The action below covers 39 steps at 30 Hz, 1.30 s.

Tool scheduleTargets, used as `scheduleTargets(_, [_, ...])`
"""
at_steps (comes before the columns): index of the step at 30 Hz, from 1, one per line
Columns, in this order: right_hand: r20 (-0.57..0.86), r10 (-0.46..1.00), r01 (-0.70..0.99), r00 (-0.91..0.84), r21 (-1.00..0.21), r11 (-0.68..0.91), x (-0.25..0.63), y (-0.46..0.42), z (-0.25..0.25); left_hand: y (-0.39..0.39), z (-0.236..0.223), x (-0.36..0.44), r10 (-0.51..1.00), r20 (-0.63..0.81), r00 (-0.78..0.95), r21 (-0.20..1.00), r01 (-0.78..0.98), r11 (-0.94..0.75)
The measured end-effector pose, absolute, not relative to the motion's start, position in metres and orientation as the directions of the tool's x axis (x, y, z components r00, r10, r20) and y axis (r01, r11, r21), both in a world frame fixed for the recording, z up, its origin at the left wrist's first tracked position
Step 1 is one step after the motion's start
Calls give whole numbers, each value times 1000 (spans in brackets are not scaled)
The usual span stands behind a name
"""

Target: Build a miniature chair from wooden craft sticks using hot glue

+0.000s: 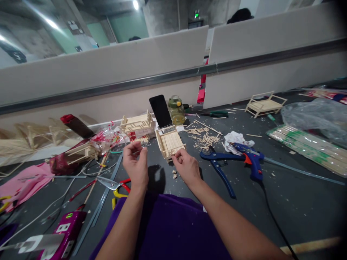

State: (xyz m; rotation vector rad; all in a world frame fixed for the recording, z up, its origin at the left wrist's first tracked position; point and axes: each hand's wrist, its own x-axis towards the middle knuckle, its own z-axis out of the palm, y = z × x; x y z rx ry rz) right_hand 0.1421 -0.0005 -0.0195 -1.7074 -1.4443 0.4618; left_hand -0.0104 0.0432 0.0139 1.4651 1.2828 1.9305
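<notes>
A miniature bed (171, 141) made of thin wooden sticks stands on the dark table in front of me. My right hand (186, 165) is closed, its thumb and fingertips pinching the bed's near right corner. To the left of the bed, my left hand (136, 164) is raised with half-curled fingers and the thumb apart from them; nothing shows in it. Behind the bed a black phone (161, 111) leans upright. A second small stick bed (137, 122) with latticed sides sits farther left. Crumbs of cut wood (174, 174) lie just below my right fingertips.
Right of the bed are cut stick pieces (207, 139), a blue cutter (222, 172) and a blue glue gun (255, 164) with its cord. Scissors (110, 183), glue sticks and a purple power strip (67, 231) lie left. A bottle (176, 110) stands behind, before a low partition.
</notes>
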Motion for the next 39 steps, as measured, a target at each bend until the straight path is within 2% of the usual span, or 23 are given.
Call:
scheduleTargets(17, [232, 928, 636, 293, -772, -8, 145, 0, -21, 44, 18, -16, 736, 542, -405, 835, 167, -524])
scheduleTargets(34, [206, 933, 637, 295, -770, -31, 149, -2, -20, 44, 18, -16, 746, 544, -383, 838, 219, -499])
scheduleTargets(37, [200, 949, 586, 243, -810, 20, 150, -6, -15, 44, 17, -15, 744, 544, -388, 838, 204, -506])
scheduleTargets(39, [207, 969, 544, 137, -833, 101, 147, -12, -11, 45, 16, -16, 745, 541, -390, 840, 205, -502])
